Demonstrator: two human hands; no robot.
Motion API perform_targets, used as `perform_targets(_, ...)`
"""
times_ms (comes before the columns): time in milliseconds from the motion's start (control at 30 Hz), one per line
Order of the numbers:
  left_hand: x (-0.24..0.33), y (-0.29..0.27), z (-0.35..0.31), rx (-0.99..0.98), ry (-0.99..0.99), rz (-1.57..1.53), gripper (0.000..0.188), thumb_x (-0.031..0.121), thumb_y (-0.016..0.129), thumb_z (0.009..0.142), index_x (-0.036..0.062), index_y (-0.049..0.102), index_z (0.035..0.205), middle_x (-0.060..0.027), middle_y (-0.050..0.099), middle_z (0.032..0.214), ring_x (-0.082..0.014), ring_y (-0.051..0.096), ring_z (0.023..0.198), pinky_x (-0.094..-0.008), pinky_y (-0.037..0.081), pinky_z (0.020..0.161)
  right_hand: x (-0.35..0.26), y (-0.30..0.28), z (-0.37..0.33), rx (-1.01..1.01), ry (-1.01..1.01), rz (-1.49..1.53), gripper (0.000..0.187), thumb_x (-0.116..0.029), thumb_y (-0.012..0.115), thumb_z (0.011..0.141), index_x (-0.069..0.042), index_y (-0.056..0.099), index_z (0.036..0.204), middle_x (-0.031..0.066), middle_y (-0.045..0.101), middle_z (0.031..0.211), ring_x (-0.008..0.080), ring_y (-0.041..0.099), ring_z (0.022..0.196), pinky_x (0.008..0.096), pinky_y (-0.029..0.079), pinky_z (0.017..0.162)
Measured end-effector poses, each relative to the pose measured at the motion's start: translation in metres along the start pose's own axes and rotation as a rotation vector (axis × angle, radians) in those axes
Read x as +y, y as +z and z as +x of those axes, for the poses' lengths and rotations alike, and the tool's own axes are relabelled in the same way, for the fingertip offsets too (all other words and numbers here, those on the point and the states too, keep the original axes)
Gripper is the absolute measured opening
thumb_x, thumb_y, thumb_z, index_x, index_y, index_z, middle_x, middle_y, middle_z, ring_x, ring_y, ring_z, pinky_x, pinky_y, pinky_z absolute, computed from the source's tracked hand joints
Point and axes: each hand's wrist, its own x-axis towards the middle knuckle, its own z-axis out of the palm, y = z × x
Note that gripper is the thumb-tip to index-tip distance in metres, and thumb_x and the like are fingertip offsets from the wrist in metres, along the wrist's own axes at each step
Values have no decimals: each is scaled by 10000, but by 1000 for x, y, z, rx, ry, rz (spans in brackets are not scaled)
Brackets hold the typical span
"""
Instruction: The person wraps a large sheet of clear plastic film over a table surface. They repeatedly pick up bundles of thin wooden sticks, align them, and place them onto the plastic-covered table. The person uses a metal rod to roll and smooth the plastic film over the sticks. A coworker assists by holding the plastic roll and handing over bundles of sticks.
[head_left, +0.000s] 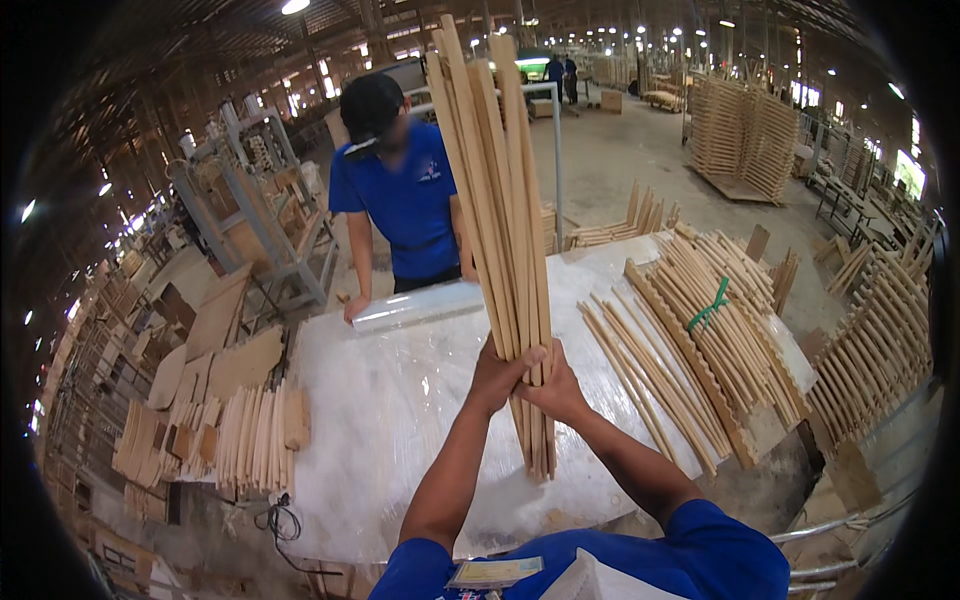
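Observation:
A bundle of long, pale wooden sticks (500, 230) stands nearly upright in front of me, leaning a little to the left at its top. My left hand (497, 378) is wrapped round the bundle's lower part from the left. Beside it, my right hand (557, 388) grips the same sticks from the right, the two hands meeting at the front. The lower ends of the sticks hang at or just over the white table (370, 440); contact cannot be made out. Clear plastic film (425, 390) covers part of the tabletop.
Across the table a co-worker in a blue shirt (400, 200) rests a hand by a roll of clear film (420, 305). Loose sticks (655, 380) and a notched wooden rack of sticks (740, 340) with a green tie (709, 305) lie at right. Stacked wood pieces (255, 435) stand left.

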Motion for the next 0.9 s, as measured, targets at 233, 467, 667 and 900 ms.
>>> perform_targets(233,-24,8,-40,-139,86,4,655,299,847,890,17,537,1393,-76,682,1230,-180,659,1137,-349,557,959,33,4,-25,-60,-128,-17,949,-352,892,718,-51,380,1458,209,613,1301,368,651,1196,440,522,1011)
perform_targets(467,74,-2,-14,-83,422,115,648,375,701,1005,5,455,1477,-99,641,1296,-187,630,1175,-341,537,985,-47,1,-27,28,-267,102,1071,-322,953,712,-35,307,1516,201,521,1442,334,553,1338,436,460,1103)
perform_targets(667,93,-17,-11,-110,348,-90,737,580,530,1051,-5,439,1491,-102,618,1336,-193,605,1218,-341,489,1049,-99,-3,-4,73,-552,124,1072,-319,928,766,-5,268,1550,199,476,1494,324,513,1378,435,430,1134)
perform_targets(900,96,10,-16,71,633,66,651,523,388,1114,-4,431,1493,-107,619,1330,-174,613,1204,-338,503,1028,-91,6,1,168,-570,247,802,-297,779,934,17,358,1541,209,543,1425,310,533,1349,421,427,1125)
